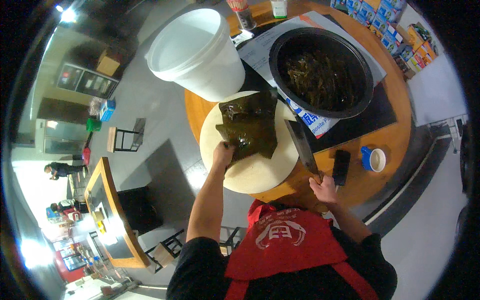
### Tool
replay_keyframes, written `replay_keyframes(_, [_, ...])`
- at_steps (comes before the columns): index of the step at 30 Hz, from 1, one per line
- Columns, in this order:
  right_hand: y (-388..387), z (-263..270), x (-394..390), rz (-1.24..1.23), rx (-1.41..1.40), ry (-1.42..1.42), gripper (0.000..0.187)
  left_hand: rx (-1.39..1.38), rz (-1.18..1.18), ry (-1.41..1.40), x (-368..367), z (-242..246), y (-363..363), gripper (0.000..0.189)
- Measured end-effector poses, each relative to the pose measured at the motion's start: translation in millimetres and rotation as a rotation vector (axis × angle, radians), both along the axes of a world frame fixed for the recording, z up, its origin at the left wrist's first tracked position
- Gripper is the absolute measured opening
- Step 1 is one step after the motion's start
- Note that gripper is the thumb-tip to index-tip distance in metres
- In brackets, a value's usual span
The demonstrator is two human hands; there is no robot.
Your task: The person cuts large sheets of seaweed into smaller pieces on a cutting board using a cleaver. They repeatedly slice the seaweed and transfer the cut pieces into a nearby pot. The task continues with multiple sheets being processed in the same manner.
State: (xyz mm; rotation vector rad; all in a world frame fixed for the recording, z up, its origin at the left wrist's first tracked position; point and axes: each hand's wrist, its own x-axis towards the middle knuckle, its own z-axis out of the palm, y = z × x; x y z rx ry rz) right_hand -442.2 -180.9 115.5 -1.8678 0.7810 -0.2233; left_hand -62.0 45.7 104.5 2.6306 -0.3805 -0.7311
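A sheet of dark green kelp [249, 127], wet and shiny, lies over a round pale cutting board [255, 178]. My left hand [224, 154] grips the kelp's lower left edge. In my right hand [324, 188] is the handle of a cleaver [303, 148], its broad blade slanting up and left along the board's right edge, beside the kelp. Beyond the board, to the right, a black round tub [275, 80] holds a heap of dark, wet strips that look like kelp. A large white plastic bucket [213, 63] stands beyond the board on the left.
On the round wooden table [390, 165] are a black phone [341, 167] and a blue mug [374, 159] at the right. A toothpick holder [245, 18] and a white container [279, 8] stand at the far edge. Flattened cardboard [258, 52] lies under the tub. Other people are far off left.
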Motion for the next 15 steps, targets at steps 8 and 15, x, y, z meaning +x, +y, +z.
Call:
replay_keyframes(8, [57,42,15,0.038,0.224,0.163,0.023,-0.408,0.218,-0.001,-99,-45,97,0.069])
replay_keyframes(15, [85,41,43,0.043,0.31,0.035,0.025,-0.409,-0.094,-0.162,-85,-29,61,0.047])
